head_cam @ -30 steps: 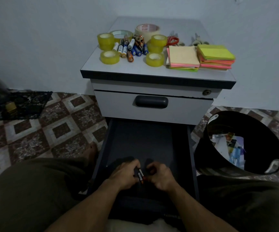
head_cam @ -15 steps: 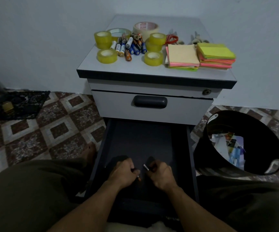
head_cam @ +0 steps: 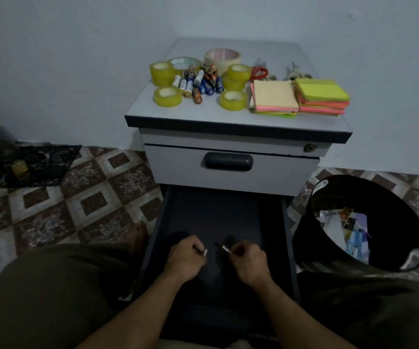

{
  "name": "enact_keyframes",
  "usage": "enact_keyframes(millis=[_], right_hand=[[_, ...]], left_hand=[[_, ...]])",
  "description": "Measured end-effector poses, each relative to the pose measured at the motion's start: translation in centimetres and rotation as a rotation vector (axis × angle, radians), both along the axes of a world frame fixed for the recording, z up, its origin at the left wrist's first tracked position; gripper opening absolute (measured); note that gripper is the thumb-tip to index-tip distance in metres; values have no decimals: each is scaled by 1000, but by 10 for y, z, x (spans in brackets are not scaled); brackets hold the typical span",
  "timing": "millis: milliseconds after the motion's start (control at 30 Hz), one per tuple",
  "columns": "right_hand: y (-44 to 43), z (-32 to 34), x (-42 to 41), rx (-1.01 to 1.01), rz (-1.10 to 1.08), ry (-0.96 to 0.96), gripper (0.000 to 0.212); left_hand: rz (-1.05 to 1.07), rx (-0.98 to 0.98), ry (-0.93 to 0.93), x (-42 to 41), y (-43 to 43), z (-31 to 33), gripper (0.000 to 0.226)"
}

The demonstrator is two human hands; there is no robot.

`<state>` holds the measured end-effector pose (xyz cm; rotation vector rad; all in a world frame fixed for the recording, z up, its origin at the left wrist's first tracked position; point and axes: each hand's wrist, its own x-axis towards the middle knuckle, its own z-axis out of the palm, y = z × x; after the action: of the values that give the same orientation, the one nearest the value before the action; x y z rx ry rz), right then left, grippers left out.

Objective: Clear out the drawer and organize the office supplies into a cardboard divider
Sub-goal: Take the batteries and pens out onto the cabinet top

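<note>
The lower drawer (head_cam: 218, 212) of a small grey cabinet (head_cam: 238, 122) is pulled out, dark inside. Both hands are low in its front half. My left hand (head_cam: 185, 258) is closed on a small battery whose metal tip (head_cam: 204, 252) sticks out. My right hand (head_cam: 250, 261) is closed on another battery (head_cam: 226, 248). On the cabinet top lie several yellow tape rolls (head_cam: 168, 96), a heap of batteries (head_cam: 199, 83), a cream tape roll (head_cam: 222, 56), scissors (head_cam: 260, 71) and two stacks of sticky notes (head_cam: 273, 98). No cardboard divider is visible.
A black waste bin (head_cam: 359, 222) with paper scraps stands right of the drawer. The upper drawer (head_cam: 228, 167) is closed. My legs flank the drawer on a patterned tile floor (head_cam: 77, 197). A dark cloth (head_cam: 34, 165) lies at the left wall.
The hands held one battery together in the drawer; they have drawn apart, each now holding a battery. The view has tilted slightly.
</note>
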<state>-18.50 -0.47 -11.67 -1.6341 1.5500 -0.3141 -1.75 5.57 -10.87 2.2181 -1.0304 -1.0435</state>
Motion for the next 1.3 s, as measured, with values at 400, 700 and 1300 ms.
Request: enact_keyframes(millis=[400,700,1300], right_hand=[[-12,107,-4,-201,-2,-407,18],[-37,231,0,-425,139,-614,12],[-159,296,50,-612,73,-392,9]], left_hand=[[-6,-371,184,16,-2,134,12],[79,-583,84,46,-21,242,6],[171,-407,-365,108,-203,311,35]])
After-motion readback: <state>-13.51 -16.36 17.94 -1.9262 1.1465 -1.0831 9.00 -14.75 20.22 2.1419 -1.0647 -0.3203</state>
